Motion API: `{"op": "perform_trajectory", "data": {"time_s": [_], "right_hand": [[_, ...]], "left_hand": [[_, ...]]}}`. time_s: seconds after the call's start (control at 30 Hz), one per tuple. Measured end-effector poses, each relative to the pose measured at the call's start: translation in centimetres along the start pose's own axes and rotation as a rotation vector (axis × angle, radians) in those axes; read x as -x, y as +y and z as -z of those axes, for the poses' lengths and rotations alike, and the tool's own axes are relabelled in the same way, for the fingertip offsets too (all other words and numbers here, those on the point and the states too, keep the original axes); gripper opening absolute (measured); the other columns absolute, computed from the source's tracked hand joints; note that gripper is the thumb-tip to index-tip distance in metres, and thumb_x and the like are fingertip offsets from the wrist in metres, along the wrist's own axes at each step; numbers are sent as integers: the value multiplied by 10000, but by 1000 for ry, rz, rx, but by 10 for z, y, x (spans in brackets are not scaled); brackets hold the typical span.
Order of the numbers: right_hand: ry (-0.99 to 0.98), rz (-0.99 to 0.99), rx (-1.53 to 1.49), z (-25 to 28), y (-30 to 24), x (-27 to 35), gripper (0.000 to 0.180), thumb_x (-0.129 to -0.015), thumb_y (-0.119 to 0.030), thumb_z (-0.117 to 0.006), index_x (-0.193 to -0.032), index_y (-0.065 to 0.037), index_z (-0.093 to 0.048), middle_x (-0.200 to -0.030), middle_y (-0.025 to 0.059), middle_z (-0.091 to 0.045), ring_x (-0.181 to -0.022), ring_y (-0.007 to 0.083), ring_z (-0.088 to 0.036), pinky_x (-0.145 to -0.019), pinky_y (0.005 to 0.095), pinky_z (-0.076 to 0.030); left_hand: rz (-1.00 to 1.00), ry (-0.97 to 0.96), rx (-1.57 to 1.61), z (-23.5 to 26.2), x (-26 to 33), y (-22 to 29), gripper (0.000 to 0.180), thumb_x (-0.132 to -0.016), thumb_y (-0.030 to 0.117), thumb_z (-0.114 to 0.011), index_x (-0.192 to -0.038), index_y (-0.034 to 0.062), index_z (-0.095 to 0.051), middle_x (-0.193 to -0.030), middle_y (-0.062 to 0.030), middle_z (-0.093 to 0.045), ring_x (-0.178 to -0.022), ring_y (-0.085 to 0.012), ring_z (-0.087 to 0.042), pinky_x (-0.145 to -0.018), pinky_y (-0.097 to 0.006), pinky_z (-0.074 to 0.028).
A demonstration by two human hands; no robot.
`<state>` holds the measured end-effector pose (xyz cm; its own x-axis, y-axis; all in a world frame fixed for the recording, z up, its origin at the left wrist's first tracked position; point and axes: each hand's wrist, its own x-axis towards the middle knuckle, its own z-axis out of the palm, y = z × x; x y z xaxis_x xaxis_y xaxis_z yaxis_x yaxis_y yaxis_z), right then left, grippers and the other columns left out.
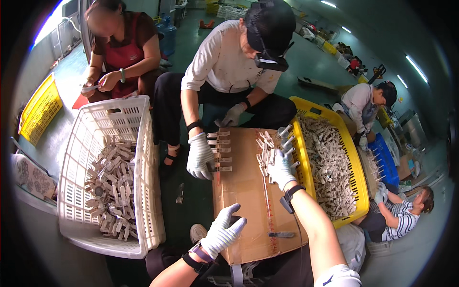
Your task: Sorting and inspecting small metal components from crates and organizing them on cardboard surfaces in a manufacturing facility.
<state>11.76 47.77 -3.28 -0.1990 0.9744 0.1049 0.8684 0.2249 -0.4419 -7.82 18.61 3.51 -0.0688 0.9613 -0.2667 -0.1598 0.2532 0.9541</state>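
Observation:
My left hand point(224, 232), in a white striped glove, is raised over the near left edge of a cardboard box point(241, 201). Its fingers are spread, with nothing between them. At the box's right side my gloved right hand point(281, 171) reaches into a small heap of off-white clothes pegs point(264, 144). Its fingers are closed on a peg, partly hidden by the hand. Along the far left edge lies a row of pegs point(221, 147); a facing co-worker's gloved hand point(200, 157) is beside it. Several pale cylindrical pieces point(286, 138) stand by the heap.
A white basket point(147, 210) with pegs stands left of the box, and a yellow crate point(355, 158) full of pegs adjoins its right. A dark flat tool point(281, 235) lies near the box's front. Other people sit at far left and right, beside a blue crate point(384, 155).

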Motion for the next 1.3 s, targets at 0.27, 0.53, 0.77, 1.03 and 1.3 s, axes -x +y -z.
{"op": "perform_trajectory", "data": {"time_s": [0.27,0.53,0.77,1.03,1.3], "right_hand": [[8,227,-373,19,-72,109,604,-767,-130,-745,-1287,-47,-449,-1228,184,-500,-1158,307,-492,-973,419,-428],[-584,18,-642,53,-43,403,474,-824,-226,-739,-1188,-9,-529,-1112,149,-637,-975,243,-633,-841,358,-516],[-812,-254,-773,-7,-17,439,790,-696,-311,-825,-1283,39,-429,-1150,161,-597,-1034,249,-591,-910,358,-483],[-840,-332,-796,-20,-13,451,583,-793,-242,-768,-1250,2,-500,-1147,135,-624,-1038,215,-589,-901,339,-484],[-1028,-496,-1558,-41,1,463,443,-837,-153,-737,-1230,-25,-577,-1120,55,-643,-987,143,-566,-903,309,-476]], "left_hand": [[-187,198,-73,19,-17,-35,548,-863,197,-678,-1347,46,-470,-1045,-101,-630,-899,-172,-603,-838,-298,-499],[42,12,-545,0,26,-62,496,-865,238,-677,-1308,86,-513,-828,-108,-622,-755,-221,-611,-717,-333,-507],[-40,56,-590,-22,96,-106,356,-851,232,-687,-1152,56,-614,-1046,-165,-649,-1020,-310,-618,-897,-360,-492],[86,92,-362,-30,155,-162,291,-886,6,-588,-1173,52,-598,-999,-59,-657,-929,-144,-598,-840,-260,-490],[202,92,79,-50,162,-158,414,-873,-91,-496,-1255,67,-519,-1041,-53,-640,-960,-139,-597,-860,-250,-485]]}}
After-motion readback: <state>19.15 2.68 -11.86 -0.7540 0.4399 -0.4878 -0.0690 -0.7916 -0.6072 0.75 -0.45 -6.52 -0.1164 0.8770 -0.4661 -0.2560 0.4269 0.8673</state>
